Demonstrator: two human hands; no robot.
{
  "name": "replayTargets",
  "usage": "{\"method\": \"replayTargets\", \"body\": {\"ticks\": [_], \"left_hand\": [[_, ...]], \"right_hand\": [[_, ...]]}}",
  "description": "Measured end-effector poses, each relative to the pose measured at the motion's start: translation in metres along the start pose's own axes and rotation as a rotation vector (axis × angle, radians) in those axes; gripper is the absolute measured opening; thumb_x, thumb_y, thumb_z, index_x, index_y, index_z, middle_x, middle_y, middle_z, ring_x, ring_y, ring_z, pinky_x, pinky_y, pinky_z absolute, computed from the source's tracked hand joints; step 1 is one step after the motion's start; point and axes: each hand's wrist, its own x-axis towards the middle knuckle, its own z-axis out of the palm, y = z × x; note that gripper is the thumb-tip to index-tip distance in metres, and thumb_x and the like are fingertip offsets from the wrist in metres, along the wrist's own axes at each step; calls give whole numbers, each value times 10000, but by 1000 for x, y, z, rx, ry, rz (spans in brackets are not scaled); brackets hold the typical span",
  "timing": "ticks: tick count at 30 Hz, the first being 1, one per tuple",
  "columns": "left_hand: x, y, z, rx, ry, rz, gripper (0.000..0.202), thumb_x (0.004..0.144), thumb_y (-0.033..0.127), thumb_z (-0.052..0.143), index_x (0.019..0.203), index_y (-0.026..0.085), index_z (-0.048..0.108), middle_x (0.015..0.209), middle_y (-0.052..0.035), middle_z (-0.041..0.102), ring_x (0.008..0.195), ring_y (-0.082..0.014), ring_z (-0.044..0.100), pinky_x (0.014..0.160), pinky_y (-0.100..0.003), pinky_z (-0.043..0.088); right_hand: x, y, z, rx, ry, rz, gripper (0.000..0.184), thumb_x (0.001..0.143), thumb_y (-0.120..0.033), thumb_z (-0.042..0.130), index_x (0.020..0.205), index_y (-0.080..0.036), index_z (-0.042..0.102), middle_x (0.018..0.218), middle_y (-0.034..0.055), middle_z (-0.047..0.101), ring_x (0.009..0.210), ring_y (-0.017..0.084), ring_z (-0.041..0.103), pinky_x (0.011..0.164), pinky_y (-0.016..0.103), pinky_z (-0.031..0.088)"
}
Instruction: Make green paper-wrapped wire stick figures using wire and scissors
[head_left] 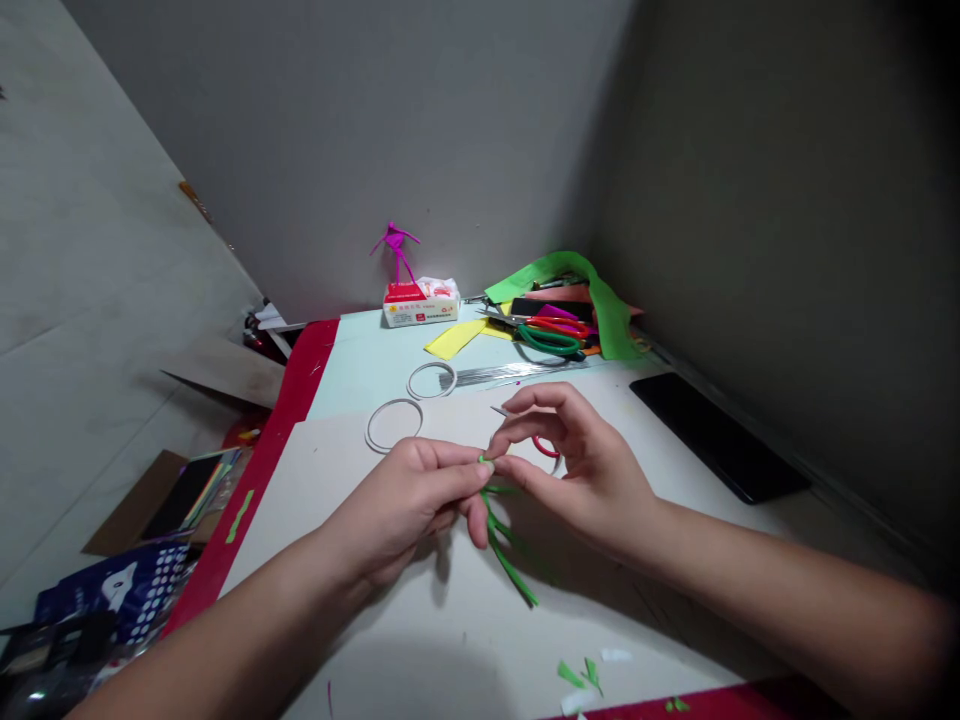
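My left hand (pixel 420 500) and my right hand (pixel 574 465) meet over the white table (pixel 420 620), both pinching the top of a thin green paper-wrapped stem (pixel 504 545). The stem hangs down and to the right from my fingertips, with small green leaf strips along it. My left thumb and forefinger are closed on the stem's upper end. The fingertips of my right hand pinch the same end from the right, with the other fingers curled above. A small red ring (pixel 546 447) lies just behind my right hand.
Two white tape rings (pixel 394 425) (pixel 432 380) lie behind my hands. At the back are a bundle of thin wires (pixel 517 373), green-handled scissors (pixel 551 340), coloured paper sheets (pixel 585 285), a tissue pack (pixel 420 303) and a magenta paper figure (pixel 395 245). A black phone (pixel 716 435) lies right. Green scraps (pixel 581 675) lie near.
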Motion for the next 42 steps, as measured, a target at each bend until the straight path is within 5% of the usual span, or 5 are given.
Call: {"method": "replayTargets", "body": {"ticks": [4, 11, 21, 34, 42], "left_hand": [[0, 4, 0, -37, -1, -33, 184, 841, 204, 577, 729, 94, 673, 417, -12, 588, 346, -19, 242, 379, -173, 92], [-1, 7, -4, -109, 26, -9, 260, 861, 206, 560, 640, 95, 642, 426, -14, 592, 309, 5, 147, 346, -165, 31], [1, 8, -7, -284, 59, 52, 165, 823, 133, 561, 713, 86, 675, 483, -21, 621, 289, 29, 212, 344, -126, 125], [1, 7, -7, -326, 66, 37, 216, 829, 103, 524, 626, 93, 598, 497, -8, 612, 276, 37, 247, 367, -124, 177], [3, 2, -5, -273, 30, 42, 209, 844, 137, 533, 650, 94, 600, 532, -19, 623, 289, 33, 226, 366, -137, 156]], "right_hand": [[-3, -2, 1, 52, -1, -33, 368, 812, -79, 633, 1092, -247, 464, 890, -6, 639, 863, 152, 671, 820, 326, 499], [-1, -10, 1, 279, -7, 134, 336, 845, -159, 624, 1125, -258, 466, 1052, 51, 616, 1059, 200, 603, 884, 383, 499], [-4, -5, 3, 559, -235, 293, 432, 815, -288, 671, 1236, -326, 581, 1349, 36, 525, 1265, 235, 460, 1057, 433, 377], [-3, 3, 6, 448, -202, 252, 406, 822, -261, 677, 1217, -333, 621, 1313, 45, 569, 1241, 232, 496, 1021, 421, 425], [0, 4, 6, 345, -61, 295, 196, 840, -312, 667, 1024, -321, 732, 1255, 36, 601, 1261, 215, 478, 1057, 406, 384]]}}
